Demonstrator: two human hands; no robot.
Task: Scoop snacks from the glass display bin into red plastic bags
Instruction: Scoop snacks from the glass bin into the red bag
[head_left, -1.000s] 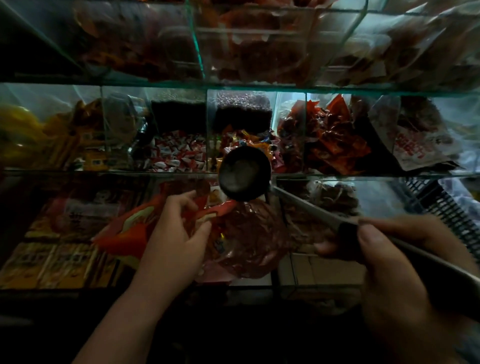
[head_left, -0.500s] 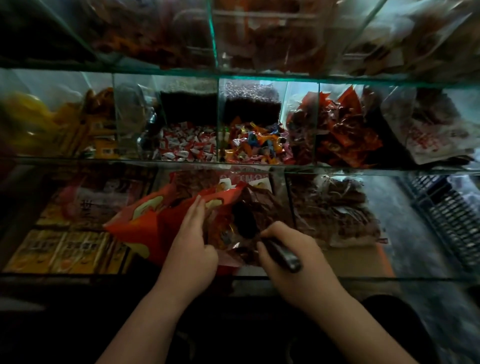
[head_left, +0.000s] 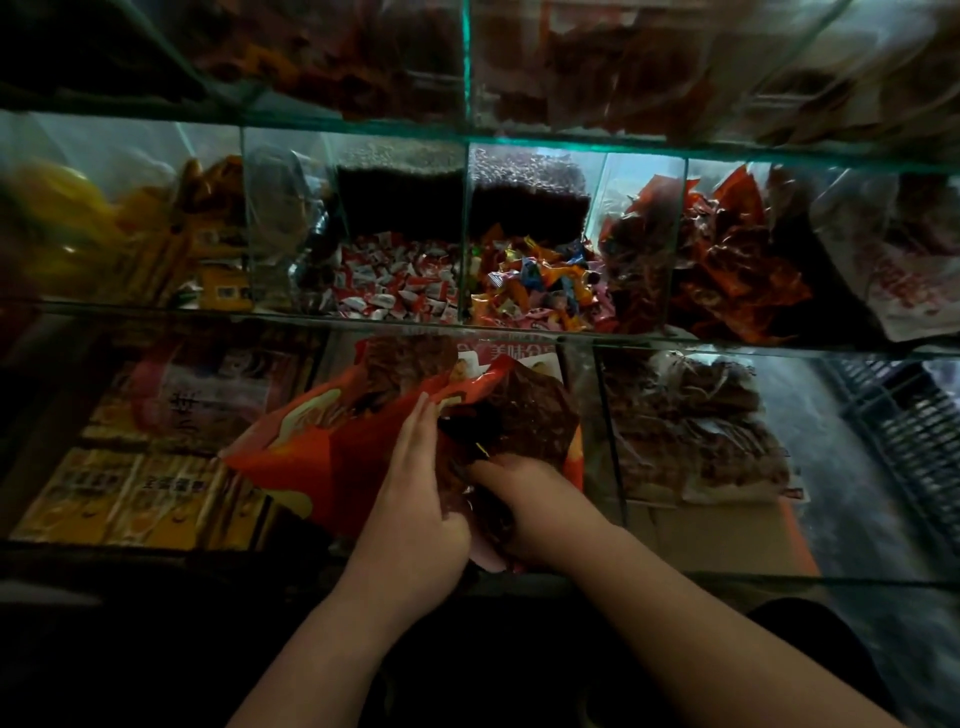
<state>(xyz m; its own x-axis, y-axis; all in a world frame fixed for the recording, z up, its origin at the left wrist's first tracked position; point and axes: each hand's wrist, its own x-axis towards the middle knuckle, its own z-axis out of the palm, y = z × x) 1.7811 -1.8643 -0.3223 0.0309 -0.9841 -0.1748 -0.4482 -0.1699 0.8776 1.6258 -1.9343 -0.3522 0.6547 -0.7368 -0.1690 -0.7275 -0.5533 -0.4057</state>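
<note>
Presently, both hands work at one red plastic bag (head_left: 332, 457) in the lower glass display bin (head_left: 602, 426). Left hand (head_left: 415, 499) grips the bag's mouth, fingers extended; right hand (head_left: 524, 499) is buried inside among snacks (head_left: 519, 415), grasp undeterminable.

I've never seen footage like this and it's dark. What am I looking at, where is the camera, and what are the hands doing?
There is no machine here: a person wears a wide-angle camera on the head, looking down at their own two bare hands. In front is a glass display case split into compartments of snacks, such as red-and-white wrapped candies and mixed colourful candies. The left hand holds a red plastic bag at its opening. The right hand reaches into the clear reddish bag beside it; a dark shape there may be a scoop, but it is too dim to be sure.
</note>
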